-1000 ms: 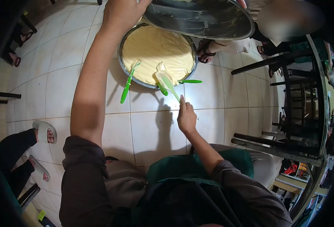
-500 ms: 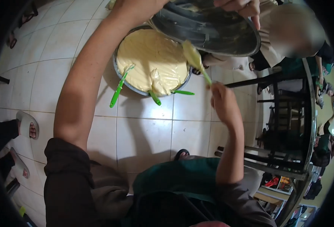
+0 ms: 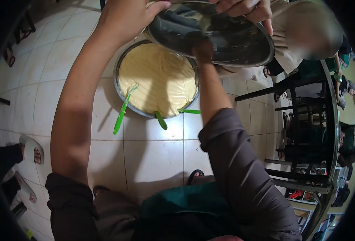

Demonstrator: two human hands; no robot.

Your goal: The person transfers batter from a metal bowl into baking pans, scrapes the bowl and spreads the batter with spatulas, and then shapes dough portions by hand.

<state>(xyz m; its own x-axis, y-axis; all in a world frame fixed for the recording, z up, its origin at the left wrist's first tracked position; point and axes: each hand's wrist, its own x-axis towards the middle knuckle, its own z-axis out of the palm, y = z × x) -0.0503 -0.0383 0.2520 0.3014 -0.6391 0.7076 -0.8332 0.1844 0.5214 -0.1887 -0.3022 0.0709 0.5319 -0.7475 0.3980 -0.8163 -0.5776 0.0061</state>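
A tilted dark metal bowl (image 3: 241, 44) hangs over the back right of a wide tub (image 3: 117, 74) of smooth pale yellow cream (image 3: 157, 76). My left hand (image 3: 139, 14) grips the bowl's left rim, its thumb along the edge. Inside the bowl, in shadow, is my right hand (image 3: 203, 50), closed around a spatula whose blurred head (image 3: 205, 23) shows faintly against the wall; its handle is hidden. Another person's hand (image 3: 251, 9) holds the upper rim. Three green-handled spatulas rest in the tub: left (image 3: 120, 120), middle (image 3: 160, 120) and right (image 3: 191, 111).
The tub stands on a tiled floor (image 3: 153, 160). At the top right is the other person (image 3: 280, 36), close to the bowl. A dark metal table frame (image 3: 332, 120) runs down the right side. Someone's sandalled feet (image 3: 33, 150) are at the left.
My right hand has moved up and left into the bowl with the cream-covered spatula. The tub appears lower in view, and the mound of cream near its front edge looks flatter.
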